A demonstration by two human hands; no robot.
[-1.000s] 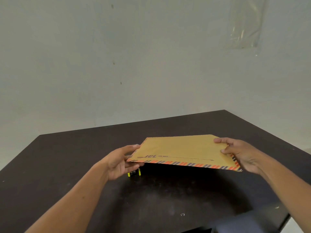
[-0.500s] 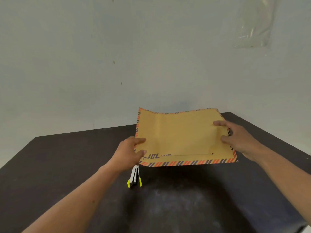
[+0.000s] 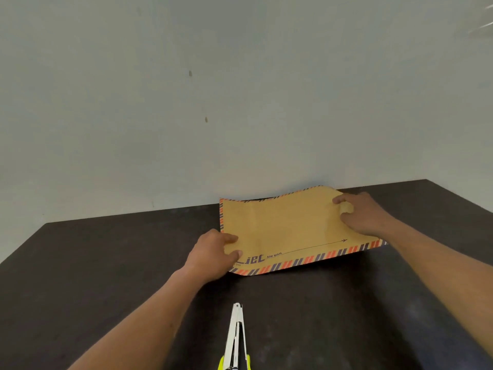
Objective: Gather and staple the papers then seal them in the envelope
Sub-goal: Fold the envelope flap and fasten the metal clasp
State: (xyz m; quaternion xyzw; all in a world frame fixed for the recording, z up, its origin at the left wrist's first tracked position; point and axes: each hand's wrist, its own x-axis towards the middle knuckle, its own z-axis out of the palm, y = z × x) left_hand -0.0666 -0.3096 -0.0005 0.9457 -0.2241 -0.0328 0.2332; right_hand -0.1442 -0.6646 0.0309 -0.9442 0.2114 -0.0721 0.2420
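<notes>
A large brown air-mail envelope (image 3: 288,231) with an orange-and-purple striped border is held over the far part of the dark table, its printed face towards me. My left hand (image 3: 213,252) pinches its near left corner. My right hand (image 3: 360,212) grips its right edge near the far corner, fingers curled over the paper. A white stapler with yellow-green ends (image 3: 236,340) lies on the table in front of me, pointing away. No loose papers are visible.
The dark table (image 3: 106,263) ends at a pale wall (image 3: 240,89) just behind the envelope. Its right edge runs diagonally at the far right. A clear plastic sheet (image 3: 480,25) hangs on the wall at top right.
The envelope has gone from nearly flat to tilted up, then moved farther away towards the wall. The stapler, earlier hidden beneath it, now lies in plain view close to me.
</notes>
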